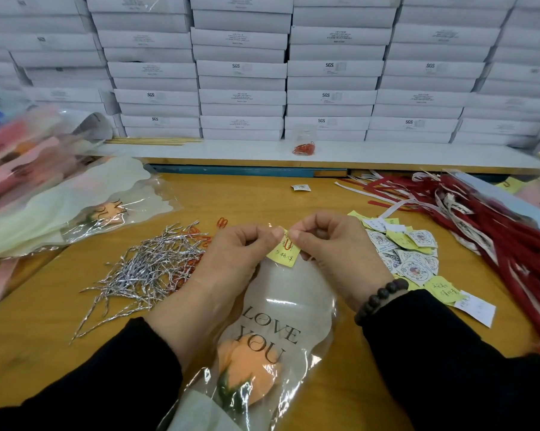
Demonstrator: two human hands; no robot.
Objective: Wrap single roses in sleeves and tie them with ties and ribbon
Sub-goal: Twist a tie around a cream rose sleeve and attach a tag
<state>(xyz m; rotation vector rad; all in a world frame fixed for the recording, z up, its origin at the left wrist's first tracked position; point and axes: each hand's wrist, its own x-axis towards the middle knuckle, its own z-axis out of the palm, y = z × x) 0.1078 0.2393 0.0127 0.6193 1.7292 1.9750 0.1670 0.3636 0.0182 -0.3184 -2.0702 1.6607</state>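
This is a packing workroom for gift flowers. A wall of identical white cartons (240, 70), some printed SGS, is stacked in tidy columns behind a wooden bench (237, 200). The bench carries bulk supplies: a heap of silver twist ties (147, 269), a pile of red ribbons (492, 231), loose printed tags (408, 253), and a stack of finished sleeved roses (44, 194) at the left.
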